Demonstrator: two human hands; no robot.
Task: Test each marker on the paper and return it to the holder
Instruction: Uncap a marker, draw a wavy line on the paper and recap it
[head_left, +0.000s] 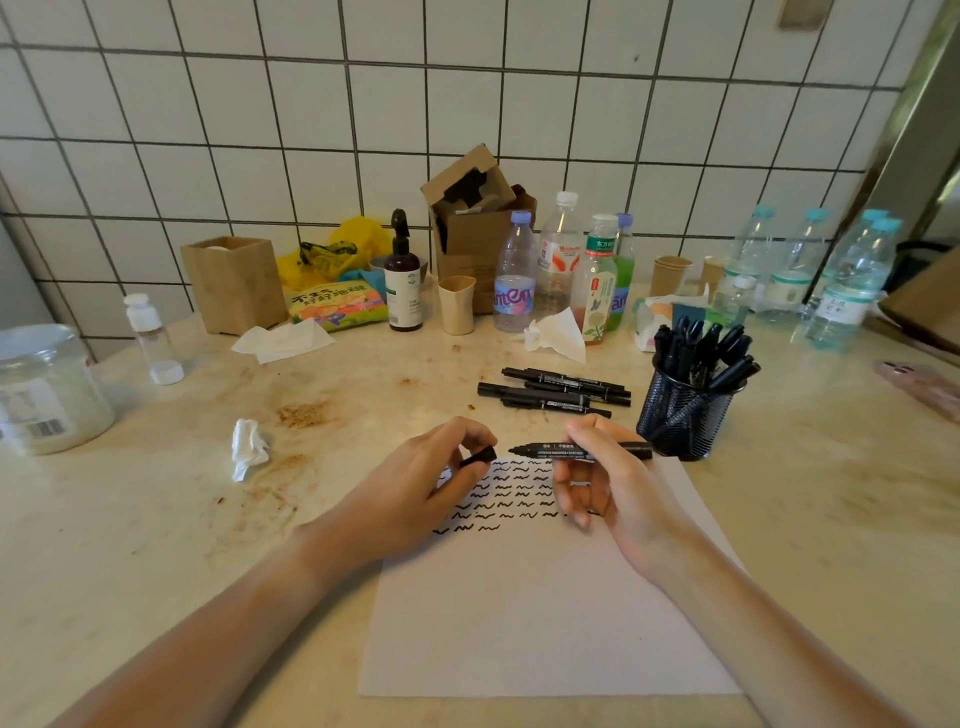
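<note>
A white sheet of paper lies on the counter, its upper part covered with rows of black squiggles. My right hand holds an uncapped black marker level above the paper, tip pointing left. My left hand pinches the marker's black cap a short way from the tip. Several black markers lie loose on the counter behind my hands. A black mesh holder full of markers stands to the right of them, by the paper's top right corner.
A crumpled tissue lies left of the paper. Along the tiled wall stand bottles, a cardboard box, a wooden box, cups and a snack packet. A clear plastic tub sits far left, a phone far right.
</note>
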